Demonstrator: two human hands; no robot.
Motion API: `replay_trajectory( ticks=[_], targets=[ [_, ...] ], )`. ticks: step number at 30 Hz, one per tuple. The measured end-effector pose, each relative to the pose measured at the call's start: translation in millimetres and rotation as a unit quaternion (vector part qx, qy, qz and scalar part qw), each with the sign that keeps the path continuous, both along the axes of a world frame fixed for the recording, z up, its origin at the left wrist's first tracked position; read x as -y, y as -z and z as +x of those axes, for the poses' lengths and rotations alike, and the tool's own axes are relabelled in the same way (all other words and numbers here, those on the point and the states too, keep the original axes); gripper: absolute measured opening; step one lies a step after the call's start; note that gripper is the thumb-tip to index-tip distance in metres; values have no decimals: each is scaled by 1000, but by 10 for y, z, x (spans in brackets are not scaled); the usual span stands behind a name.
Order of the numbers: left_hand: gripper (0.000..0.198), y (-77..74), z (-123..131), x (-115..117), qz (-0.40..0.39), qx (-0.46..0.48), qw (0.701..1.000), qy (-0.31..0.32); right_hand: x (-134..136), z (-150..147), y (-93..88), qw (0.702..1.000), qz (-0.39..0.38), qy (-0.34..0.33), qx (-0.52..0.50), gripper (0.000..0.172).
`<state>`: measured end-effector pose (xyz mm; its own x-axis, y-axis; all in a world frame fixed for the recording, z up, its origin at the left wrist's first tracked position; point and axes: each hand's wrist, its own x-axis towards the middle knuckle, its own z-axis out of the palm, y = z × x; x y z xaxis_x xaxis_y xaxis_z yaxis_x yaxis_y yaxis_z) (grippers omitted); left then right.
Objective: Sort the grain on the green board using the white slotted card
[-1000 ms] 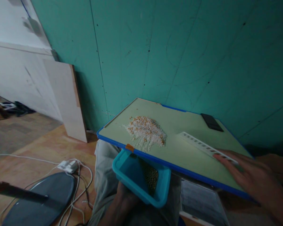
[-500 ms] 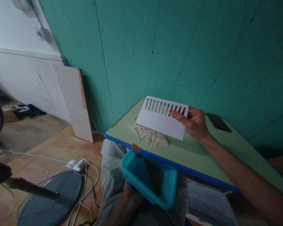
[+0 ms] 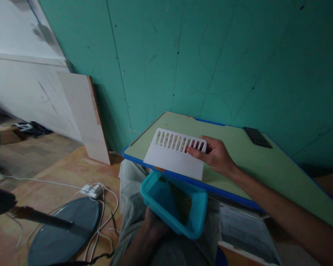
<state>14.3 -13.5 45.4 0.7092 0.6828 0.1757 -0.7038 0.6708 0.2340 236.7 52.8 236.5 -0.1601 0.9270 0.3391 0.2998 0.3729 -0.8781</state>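
Observation:
My right hand [image 3: 215, 155] is closed on the slotted top edge of a white plastic scraper [image 3: 175, 158]. The scraper stands tilted at the near edge of the green, blue-rimmed table [image 3: 238, 155], and it hides the heap of grain behind it. Just below that edge is a turquoise tub [image 3: 173, 201] with dark green grains in it. My left hand [image 3: 152, 223] holds the tub from underneath, over my lap, and only its back shows.
A black phone [image 3: 257, 137] lies at the table's far right. A teal wall stands close behind. On the wooden floor at left are a fan's round base [image 3: 63, 236], a white power strip [image 3: 92, 190] with cables, and a leaning board [image 3: 83, 114].
My right hand picked the scraper up off the table, set it behind the grain heap and dragged it to the near edge above the tub. The heap no longer shows.

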Motion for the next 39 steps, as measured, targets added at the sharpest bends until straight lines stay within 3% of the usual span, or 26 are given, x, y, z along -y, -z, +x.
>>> replay_trajectory(
  ticks=[10, 16, 21, 28, 33, 39],
  targets=[
    [34, -80, 55, 28, -29, -36, 998, -32, -99, 20, 156, 1000, -7, 3, 15, 62],
    [33, 58, -33, 39, 4, -50, 999, -10, -163, 50, 131, 999, 17, 39, 12, 65],
    [28, 152, -71, 18, -22, -63, 998, -12, -208, 125, 113, 995, 49, 82, -10, 66],
    [40, -23, -93, 29, -104, -144, 981, -74, -250, 171, 127, 990, 81, 115, -17, 61],
    [46, -49, -48, 13, -112, -59, 989, -70, -237, 157, 153, 992, 80, 102, -3, 59],
    [44, 83, 1, 0, -128, -48, 987, -82, -215, 155, 161, 992, 80, 97, -10, 61]
  ],
)
